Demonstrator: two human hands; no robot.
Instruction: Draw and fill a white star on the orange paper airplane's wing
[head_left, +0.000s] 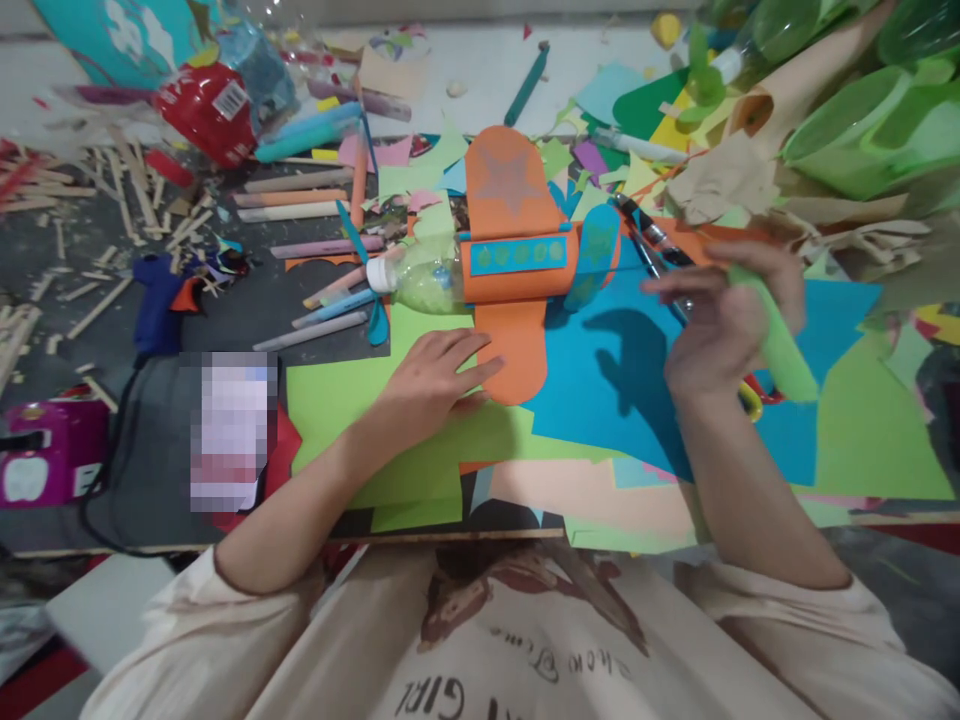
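A toy plane (517,265) built from a clear plastic bottle (427,275) and orange paper lies in the middle of the table. A faded star marks its far wing, a blue strip with green dots runs along the body, and blue propeller blades sit by the white cap. My left hand (442,375) lies with fingers apart, its fingertips on the near orange wing (517,365). To the right, my right hand (724,325) is raised above blue paper (615,390), blurred by motion. It is closed around a light green marker (776,340).
A blue glue gun (159,300) and a phone (232,430) lie at the left, near wooden sticks (120,190). Several markers (322,250) are by the propeller. Paper scraps surround the plane; scissors (750,398) lie partly behind my right wrist. Green bottle pieces (847,130) stand at the far right.
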